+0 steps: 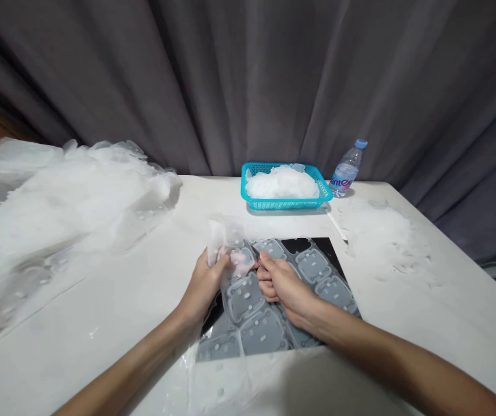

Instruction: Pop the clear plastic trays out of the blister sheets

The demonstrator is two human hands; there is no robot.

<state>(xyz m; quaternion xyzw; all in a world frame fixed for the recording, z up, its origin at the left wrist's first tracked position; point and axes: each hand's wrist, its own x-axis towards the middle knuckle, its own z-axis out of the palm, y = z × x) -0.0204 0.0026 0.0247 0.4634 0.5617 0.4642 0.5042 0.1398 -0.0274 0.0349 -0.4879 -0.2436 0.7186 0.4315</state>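
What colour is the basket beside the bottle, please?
The basket is turquoise blue, seen best in the head view.

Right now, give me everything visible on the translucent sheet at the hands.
The translucent sheet looks like thin, flexible plastic, patterned with rounded panels bearing small pale dots and pills. Much of it lies over a black board, looking grey there, and it runs past the board's near edge onto the white table. Its far left part is raised and creased in the left hand. The right hand is at its middle, fingers curled; exact contact there is unclear.
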